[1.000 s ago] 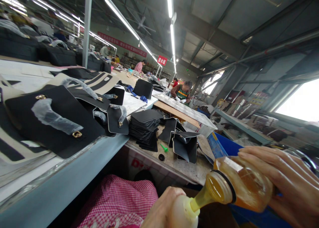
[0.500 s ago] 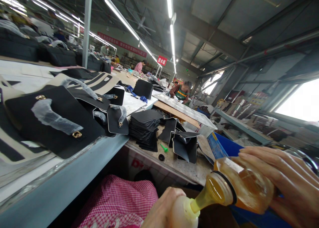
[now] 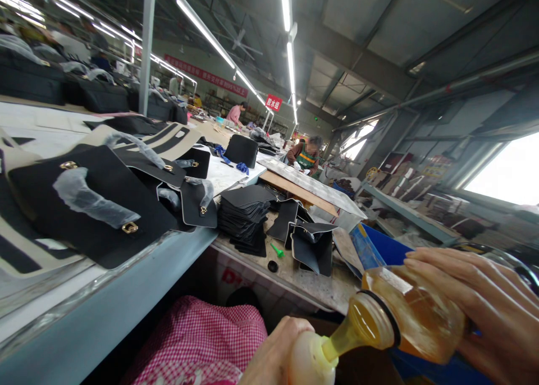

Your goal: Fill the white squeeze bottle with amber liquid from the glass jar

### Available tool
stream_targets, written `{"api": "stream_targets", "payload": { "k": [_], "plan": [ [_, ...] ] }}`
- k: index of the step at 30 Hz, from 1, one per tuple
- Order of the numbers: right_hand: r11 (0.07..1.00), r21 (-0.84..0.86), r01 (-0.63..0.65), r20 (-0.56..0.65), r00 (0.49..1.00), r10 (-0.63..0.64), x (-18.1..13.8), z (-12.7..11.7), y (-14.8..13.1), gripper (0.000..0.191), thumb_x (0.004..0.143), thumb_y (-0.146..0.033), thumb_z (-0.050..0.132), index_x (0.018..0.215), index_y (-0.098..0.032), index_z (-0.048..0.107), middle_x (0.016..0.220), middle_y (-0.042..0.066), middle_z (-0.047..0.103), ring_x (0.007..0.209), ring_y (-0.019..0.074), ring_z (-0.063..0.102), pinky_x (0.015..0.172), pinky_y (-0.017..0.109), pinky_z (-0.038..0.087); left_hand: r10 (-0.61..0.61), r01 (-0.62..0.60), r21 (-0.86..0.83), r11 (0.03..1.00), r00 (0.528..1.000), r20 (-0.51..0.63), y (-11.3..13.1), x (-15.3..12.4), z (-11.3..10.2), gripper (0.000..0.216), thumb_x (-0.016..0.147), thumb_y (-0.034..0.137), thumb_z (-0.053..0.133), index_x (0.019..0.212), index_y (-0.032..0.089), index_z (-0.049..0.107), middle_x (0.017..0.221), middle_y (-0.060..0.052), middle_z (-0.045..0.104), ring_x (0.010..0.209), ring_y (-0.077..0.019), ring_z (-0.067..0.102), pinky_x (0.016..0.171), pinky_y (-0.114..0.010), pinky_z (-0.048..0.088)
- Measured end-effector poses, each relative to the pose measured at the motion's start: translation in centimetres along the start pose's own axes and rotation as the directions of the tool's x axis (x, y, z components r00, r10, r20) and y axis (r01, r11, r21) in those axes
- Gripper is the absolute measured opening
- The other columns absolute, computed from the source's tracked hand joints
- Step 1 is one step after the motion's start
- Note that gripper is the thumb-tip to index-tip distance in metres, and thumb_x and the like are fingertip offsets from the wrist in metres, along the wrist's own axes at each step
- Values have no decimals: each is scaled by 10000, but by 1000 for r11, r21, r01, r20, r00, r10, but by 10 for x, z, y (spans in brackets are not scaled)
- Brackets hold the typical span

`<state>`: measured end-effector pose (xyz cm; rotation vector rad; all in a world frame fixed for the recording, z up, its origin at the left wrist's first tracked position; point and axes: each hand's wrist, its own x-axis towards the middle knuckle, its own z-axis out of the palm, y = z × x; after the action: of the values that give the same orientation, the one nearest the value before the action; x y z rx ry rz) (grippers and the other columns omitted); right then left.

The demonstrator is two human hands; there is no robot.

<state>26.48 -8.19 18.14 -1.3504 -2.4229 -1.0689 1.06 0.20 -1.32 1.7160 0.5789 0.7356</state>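
A clear jar of amber liquid (image 3: 415,317) lies tipped on its side in the right hand (image 3: 475,306), its mouth pouring a yellow stream into the neck of a small pale squeeze bottle (image 3: 309,360) held below by the left hand (image 3: 273,354). Behind them on the table (image 3: 303,278) sit a stack of black leather pieces (image 3: 244,216), folded black panels (image 3: 311,244), a green nozzle (image 3: 277,250) and a black cap (image 3: 273,265). The right hand's fingers wrap over the jar; the left hand closes round the bottle.
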Motion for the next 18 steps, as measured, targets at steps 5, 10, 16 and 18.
{"api": "stream_targets", "payload": {
  "k": [5,10,16,18],
  "plan": [
    [1000,2,7,-8,1000,-7,4,1,-1,404,973,-325,513,1376,-302,523,1335,41,598,1228,283,559,976,466,427,-6,6,-13,1000,1000,8,6,-2,-3,354,695,386,778,977,272,597,990,-8,650,901,-225,611,803,-375,474],
    [1000,0,17,-5,1000,-17,3,0,-2,420,976,-320,516,1396,-301,515,1331,41,603,1222,281,563,991,461,418,1,1,-69,998,999,33,17,-9,-10,358,717,377,725,1024,235,609,947,-9,600,871,-207,555,808,-355,408],
    [1000,6,-5,3,1000,5,0,0,-1,445,985,-343,509,1429,-336,489,1358,26,584,1260,284,540,998,481,417,-22,31,-131,991,998,62,20,-9,-12,398,669,442,740,965,216,601,921,-18,570,856,-220,525,814,-369,375],
    [1000,-1,5,-4,1000,-5,0,0,-2,449,988,-349,512,1435,-328,486,1355,29,585,1253,282,542,998,477,414,-4,11,-129,992,999,53,20,-9,-12,384,679,442,725,967,219,603,910,-14,562,845,-217,517,809,-368,372]
  ]
}}
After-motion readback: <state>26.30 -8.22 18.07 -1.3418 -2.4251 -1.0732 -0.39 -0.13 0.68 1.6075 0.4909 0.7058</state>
